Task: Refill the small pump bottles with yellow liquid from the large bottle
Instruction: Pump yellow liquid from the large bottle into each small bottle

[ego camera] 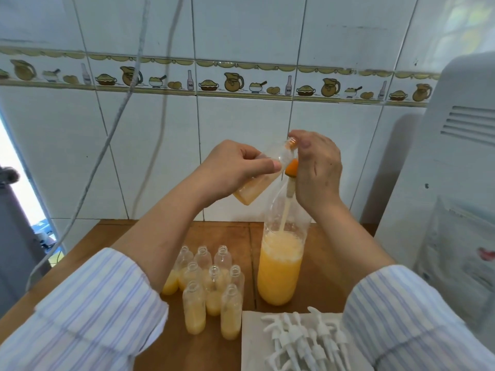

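Note:
My left hand [235, 167] grips a small clear bottle [257, 186], tilted with its mouth up and to the right and yellow liquid pooled at its base. My right hand [318, 170] holds an orange pump piece [292, 167] at the neck of the large bottle [280, 266]. The fingertips of that hand pinch at the small bottle's mouth. A pale tube runs from the pump down into the foamy yellow liquid. The large bottle stands upright on the wooden table [219, 234], roughly half full.
Several open small bottles [211, 279], partly filled with yellow liquid, stand grouped left of the large bottle. Several white pump heads [308, 338] lie on a white sheet [251, 344] at the front. A white appliance [455, 156] stands on the right. Cables [115, 124] hang on the left.

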